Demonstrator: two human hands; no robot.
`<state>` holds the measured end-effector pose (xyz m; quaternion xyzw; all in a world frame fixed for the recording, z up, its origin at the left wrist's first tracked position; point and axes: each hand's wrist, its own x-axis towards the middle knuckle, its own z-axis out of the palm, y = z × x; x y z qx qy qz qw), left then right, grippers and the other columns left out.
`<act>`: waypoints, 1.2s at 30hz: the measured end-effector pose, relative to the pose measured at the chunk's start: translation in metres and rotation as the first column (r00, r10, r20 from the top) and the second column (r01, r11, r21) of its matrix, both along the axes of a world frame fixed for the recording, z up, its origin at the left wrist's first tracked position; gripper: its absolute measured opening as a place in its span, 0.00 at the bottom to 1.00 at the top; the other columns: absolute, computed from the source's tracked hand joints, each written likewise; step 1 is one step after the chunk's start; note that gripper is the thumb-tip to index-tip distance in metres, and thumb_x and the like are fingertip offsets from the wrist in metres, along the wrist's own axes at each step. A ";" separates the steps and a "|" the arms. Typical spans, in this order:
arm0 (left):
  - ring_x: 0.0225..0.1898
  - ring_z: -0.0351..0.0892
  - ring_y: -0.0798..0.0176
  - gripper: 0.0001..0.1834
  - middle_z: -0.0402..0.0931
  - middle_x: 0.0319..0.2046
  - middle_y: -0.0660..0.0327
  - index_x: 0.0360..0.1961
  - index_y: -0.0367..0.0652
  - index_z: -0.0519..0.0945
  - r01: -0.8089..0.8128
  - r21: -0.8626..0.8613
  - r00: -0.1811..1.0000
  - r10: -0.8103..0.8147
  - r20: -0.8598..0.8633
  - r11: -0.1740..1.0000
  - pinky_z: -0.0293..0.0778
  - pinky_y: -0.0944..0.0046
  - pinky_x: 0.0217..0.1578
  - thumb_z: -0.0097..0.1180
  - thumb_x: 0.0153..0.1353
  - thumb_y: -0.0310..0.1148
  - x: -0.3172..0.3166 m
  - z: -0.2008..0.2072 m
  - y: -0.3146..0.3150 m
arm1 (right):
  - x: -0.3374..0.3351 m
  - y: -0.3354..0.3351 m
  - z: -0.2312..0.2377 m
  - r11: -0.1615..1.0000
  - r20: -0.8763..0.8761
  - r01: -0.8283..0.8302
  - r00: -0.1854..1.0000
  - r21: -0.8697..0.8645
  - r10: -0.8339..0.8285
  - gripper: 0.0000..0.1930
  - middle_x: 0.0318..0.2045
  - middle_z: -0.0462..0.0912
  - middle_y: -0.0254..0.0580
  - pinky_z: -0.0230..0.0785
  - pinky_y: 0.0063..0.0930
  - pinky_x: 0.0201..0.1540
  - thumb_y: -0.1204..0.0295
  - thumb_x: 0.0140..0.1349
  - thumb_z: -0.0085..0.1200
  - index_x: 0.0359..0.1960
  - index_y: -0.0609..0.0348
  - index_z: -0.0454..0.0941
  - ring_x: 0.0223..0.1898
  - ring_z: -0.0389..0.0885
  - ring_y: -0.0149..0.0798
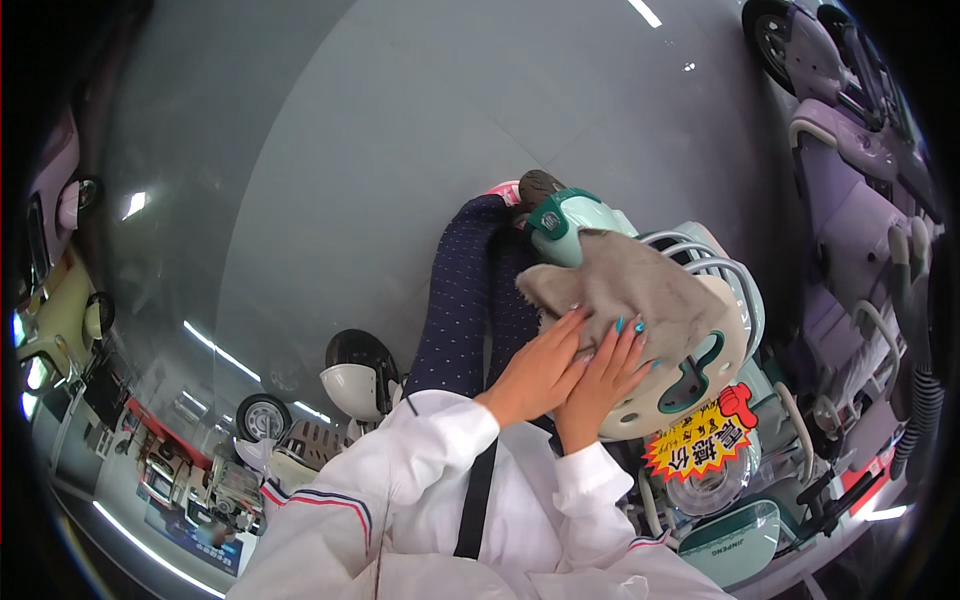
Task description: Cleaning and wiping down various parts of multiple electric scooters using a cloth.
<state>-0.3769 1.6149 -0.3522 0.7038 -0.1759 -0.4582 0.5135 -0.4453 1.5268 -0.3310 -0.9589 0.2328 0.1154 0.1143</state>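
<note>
A grey-brown plush cloth (650, 285) lies draped over the cream panel (725, 340) of a mint-green scooter (572, 240). My left hand (540, 368) rests on the near left part of the cloth, its fingers stretched out. Beside and partly against it, my right hand (603, 388) presses flat on the cloth, fingers extended, with turquoise nails showing on some of them. The cloth's left corner sticks up in a fold. A green-rimmed cutout (695, 375) in the panel stays uncovered to the right of my right hand.
Silver rails (715, 265) curve along the scooter's right side. A yellow starburst sign (700, 440) hangs near a mint storage lid (735, 540). Lilac scooters (850, 220) stand at right. A black-and-cream helmet-like object (360, 375) and more vehicles (60, 320) are at left.
</note>
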 end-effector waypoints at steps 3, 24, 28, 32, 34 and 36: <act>0.64 0.51 0.36 0.31 0.53 0.60 0.32 0.57 0.19 0.57 0.080 0.113 0.956 -0.109 0.272 0.990 0.49 0.49 0.64 0.46 0.58 0.32 -0.017 0.022 0.003 | -0.038 -0.001 0.007 0.991 -0.060 0.000 0.998 0.131 0.008 0.32 0.68 0.43 0.58 0.28 0.63 0.64 0.66 0.62 0.38 0.66 0.64 0.46 0.69 0.39 0.59; 0.68 0.49 0.56 0.28 0.58 0.63 0.52 0.58 0.33 0.66 0.469 0.311 0.328 -0.491 0.807 0.826 0.41 0.52 0.66 0.44 0.57 0.37 0.029 0.019 -0.178 | -0.009 -0.120 -0.012 0.885 0.075 0.464 0.885 -0.044 -0.460 0.39 0.69 0.42 0.46 0.28 0.54 0.67 0.59 0.58 0.46 0.67 0.61 0.43 0.70 0.38 0.50; 0.68 0.47 0.57 0.29 0.55 0.65 0.54 0.60 0.38 0.65 0.559 0.310 0.259 -0.517 0.816 0.769 0.38 0.52 0.67 0.44 0.57 0.39 -0.008 0.022 -0.201 | -0.043 -0.124 -0.012 0.809 -0.003 0.578 0.813 -0.107 -0.582 0.44 0.69 0.39 0.52 0.27 0.52 0.67 0.53 0.57 0.47 0.67 0.64 0.39 0.70 0.35 0.51; 0.69 0.46 0.60 0.30 0.55 0.65 0.58 0.61 0.44 0.65 0.665 0.323 0.202 -0.579 0.790 0.673 0.38 0.53 0.67 0.46 0.56 0.39 -0.029 0.026 -0.198 | -0.066 -0.110 -0.005 0.743 -0.109 0.666 0.735 -0.072 -0.669 0.44 0.69 0.38 0.55 0.29 0.52 0.67 0.52 0.59 0.47 0.68 0.64 0.38 0.70 0.34 0.53; 0.69 0.46 0.61 0.30 0.55 0.65 0.60 0.61 0.46 0.65 0.702 0.338 0.152 -0.596 0.789 0.627 0.39 0.53 0.67 0.46 0.55 0.38 -0.037 0.023 -0.191 | -0.077 -0.099 -0.003 0.708 -0.108 0.702 0.700 -0.080 -0.706 0.44 0.69 0.38 0.55 0.30 0.52 0.67 0.53 0.59 0.47 0.68 0.64 0.38 0.70 0.34 0.53; 0.68 0.47 0.62 0.30 0.55 0.65 0.61 0.61 0.46 0.65 0.749 0.215 0.253 -0.570 0.782 0.627 0.41 0.54 0.66 0.46 0.55 0.38 -0.044 0.021 -0.182 | -0.085 -0.087 0.000 0.675 -0.110 0.733 0.666 -0.088 -0.737 0.44 0.69 0.38 0.56 0.31 0.52 0.67 0.53 0.59 0.47 0.67 0.64 0.38 0.70 0.34 0.54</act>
